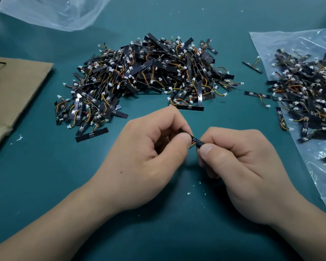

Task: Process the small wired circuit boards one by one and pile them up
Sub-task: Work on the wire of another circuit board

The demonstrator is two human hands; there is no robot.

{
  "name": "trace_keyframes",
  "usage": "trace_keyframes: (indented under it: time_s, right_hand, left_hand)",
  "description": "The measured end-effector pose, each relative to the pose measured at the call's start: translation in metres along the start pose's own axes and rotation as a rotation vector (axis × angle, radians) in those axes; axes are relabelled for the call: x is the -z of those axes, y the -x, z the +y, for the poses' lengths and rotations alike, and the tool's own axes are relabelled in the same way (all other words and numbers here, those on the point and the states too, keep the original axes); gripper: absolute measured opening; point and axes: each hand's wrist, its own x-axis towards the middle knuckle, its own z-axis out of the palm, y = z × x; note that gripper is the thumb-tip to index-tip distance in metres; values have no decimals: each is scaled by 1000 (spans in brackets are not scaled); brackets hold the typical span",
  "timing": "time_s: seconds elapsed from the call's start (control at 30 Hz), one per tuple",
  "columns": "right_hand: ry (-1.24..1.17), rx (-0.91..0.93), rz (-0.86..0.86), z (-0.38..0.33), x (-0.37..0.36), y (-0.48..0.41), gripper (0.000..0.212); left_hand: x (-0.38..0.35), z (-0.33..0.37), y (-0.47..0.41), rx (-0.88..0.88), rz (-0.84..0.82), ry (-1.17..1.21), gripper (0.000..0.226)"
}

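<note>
Head view: slim black board (197, 141) with coloured wires (192, 145).

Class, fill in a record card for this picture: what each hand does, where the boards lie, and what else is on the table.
Left hand: pinches one end of a board
Right hand: pinches its other end
Big pile: centre of table, beyond the hands
Second pile: on a clear bag, right
Other: cardboard at left; crumpled bag far left

Big board pile (149, 76) behind both hands, bagged pile (305, 95) right, cardboard (17, 91) left
</note>
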Motion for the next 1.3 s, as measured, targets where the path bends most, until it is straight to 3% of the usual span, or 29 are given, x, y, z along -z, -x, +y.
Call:
trace_keyframes:
  time_s: [0.47,0.63,1.3]
  right_hand:
    - [15,70,78,-2,1,1,33]
    - [-1,48,61,0,2,1,35]
    - [-53,0,-26,-3,1,1,30]
  left_hand:
    - [0,2,0,67,-54,140,27]
    - [1,3,0,11,-70,26,27]
    - [2,5,0,3,-27,1,27]
